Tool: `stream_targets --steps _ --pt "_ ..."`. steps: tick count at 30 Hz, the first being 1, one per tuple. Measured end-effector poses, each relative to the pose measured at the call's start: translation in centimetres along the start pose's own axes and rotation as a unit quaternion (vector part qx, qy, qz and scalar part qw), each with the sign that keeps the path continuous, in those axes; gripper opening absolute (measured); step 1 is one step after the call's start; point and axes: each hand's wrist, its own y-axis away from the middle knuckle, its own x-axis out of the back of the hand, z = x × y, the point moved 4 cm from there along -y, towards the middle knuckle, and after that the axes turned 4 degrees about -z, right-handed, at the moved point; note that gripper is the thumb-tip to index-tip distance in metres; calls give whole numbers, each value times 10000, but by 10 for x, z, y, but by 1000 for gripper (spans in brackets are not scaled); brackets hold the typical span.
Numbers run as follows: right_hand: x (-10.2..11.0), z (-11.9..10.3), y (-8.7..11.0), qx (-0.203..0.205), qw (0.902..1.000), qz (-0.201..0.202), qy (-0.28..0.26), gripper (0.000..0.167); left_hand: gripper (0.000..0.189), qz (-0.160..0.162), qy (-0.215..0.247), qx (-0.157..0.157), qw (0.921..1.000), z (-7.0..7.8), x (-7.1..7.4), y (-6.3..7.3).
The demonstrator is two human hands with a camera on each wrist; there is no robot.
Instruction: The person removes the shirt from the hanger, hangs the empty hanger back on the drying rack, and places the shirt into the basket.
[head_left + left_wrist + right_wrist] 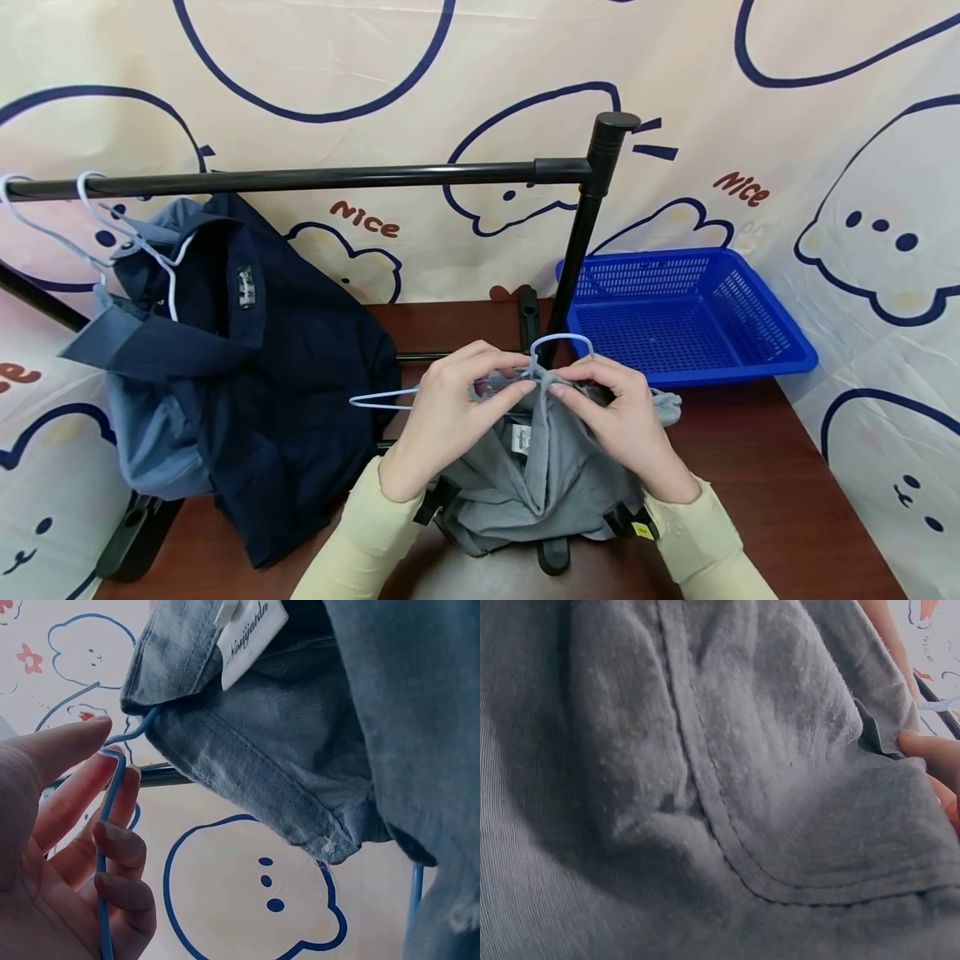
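Observation:
My left hand (pixel 459 408) grips a light blue wire hanger (pixel 562 337) just below its hook; in the left wrist view, the thumb and curled fingers are around the wire (pixel 111 796). The hanger's left arm sticks out past that hand, and its right part runs into a grey cloth garment (pixel 517 492). A white label (pixel 521 438) shows inside the garment's opening. My right hand (pixel 618 406) pinches the garment's edge beside the hook, thumb in front. In the right wrist view, the garment's stitched cloth (pixel 780 825) covers most of that hand.
A black clothes rack (pixel 375 176) crosses the back, with a navy garment (pixel 300 358) and a light blue one (pixel 161 442) on hangers at left. A blue plastic basket (pixel 690 325) stands right of the post on the brown table (pixel 780 492).

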Motion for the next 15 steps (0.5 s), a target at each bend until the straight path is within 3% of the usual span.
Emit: stream_targets --steps 15 --pt "15 3 4 -40 9997 122 217 20 11 367 124 196 9991 -5 16 2"
